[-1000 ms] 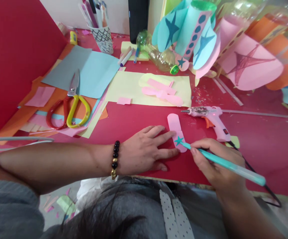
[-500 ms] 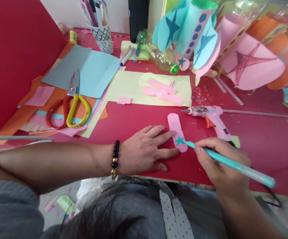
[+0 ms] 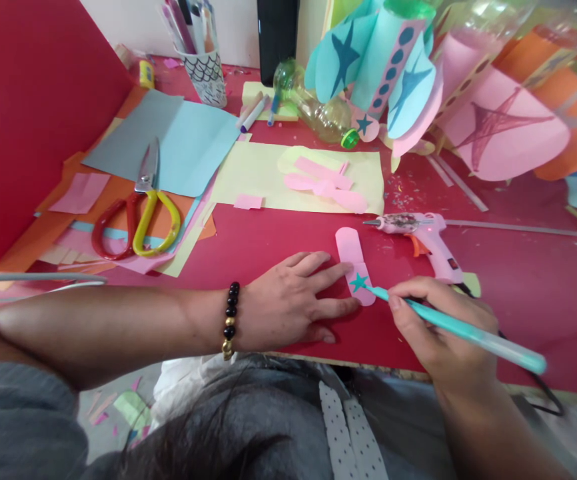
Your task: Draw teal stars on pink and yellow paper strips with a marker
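Note:
A pink paper strip (image 3: pixel 350 248) with rounded ends lies on the red table, folded or layered across its middle. On its near half is a teal star (image 3: pixel 358 283). My left hand (image 3: pixel 298 300) rests flat with fingers spread, two fingertips on the strip's left edge. A teal marker (image 3: pixel 468 325) is gripped in my right hand (image 3: pixel 446 333), its tip touching the star's right side. Just beyond my right hand lies a pink glue gun (image 3: pixel 436 243) with a long glue stick in its back.
Scissors (image 3: pixel 154 200) with red and yellow handles lie on coloured paper at left. Pink cut-outs (image 3: pixel 323 183) lie on a cream sheet (image 3: pixel 228 177). Behind stand a cup of pens (image 3: pixel 203 73), a plastic bottle (image 3: pixel 318 107) on its side, and paper-covered bottles (image 3: pixel 388 67).
My right hand and the marker's back end have shifted very slightly left. The marker tip stays on the star, and my left hand holds its place.

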Available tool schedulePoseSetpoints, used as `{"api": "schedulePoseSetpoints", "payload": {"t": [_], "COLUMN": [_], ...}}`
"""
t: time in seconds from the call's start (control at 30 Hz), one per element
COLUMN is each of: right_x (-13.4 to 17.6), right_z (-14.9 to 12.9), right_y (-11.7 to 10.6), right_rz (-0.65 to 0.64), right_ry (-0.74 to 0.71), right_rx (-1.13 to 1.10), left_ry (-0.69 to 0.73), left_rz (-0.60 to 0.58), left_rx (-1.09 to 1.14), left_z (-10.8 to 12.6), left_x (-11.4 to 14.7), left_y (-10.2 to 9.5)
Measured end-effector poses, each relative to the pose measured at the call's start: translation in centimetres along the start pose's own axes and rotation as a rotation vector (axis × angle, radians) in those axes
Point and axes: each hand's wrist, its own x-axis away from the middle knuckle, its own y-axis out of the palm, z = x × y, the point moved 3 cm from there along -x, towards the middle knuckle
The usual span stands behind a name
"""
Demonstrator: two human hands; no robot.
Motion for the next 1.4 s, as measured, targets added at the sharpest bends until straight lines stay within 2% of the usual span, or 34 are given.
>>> {"api": "schedulePoseSetpoints", "payload": {"t": [0.17,0.4,0.67,0.73,0.87,1.03,1.17,1.4], "right_x": [0.0,0.1,0.7,0.7,0.2,0.0,0.1,0.5], "right_z": [0.1,0.2,1.1,1.1,0.5,-0.1,0.3,1.2], "right_y": [0.0,-0.1,-0.6,-0.5,-0.2,0.3,0.6,0.3], "right_rz": [-0.01,0.009,0.171,0.21,0.261,0.36,0.332,0.231], "right_ry": [0.004,0.028,0.247,0.266,0.246,0.33,0.332,0.288], "right_rx": [-0.004,-0.024,-0.18,-0.227,-0.3,-0.311,-0.388,-0.4], "left_ry": [0.006,-0.004,-0.016,-0.032,-0.069,-0.163,-0.185,-0.068], "left_rz": [0.013,-0.027,-0.037,-0.037,0.046,0.166,0.137,0.052], "left_rx": [0.006,0.004,0.034,0.044,0.077,0.093,0.082,0.086], "left_z": [0.0,0.0,0.0,0.0,-0.1,-0.5,-0.7,-0.3], "left_x": [0.0,0.0,0.0,-0.1,-0.3,-0.5,-0.5,-0.7], "left_y": [0.0,0.0,0.1,0.0,-0.7,-1.6,-1.2,-0.8]}}
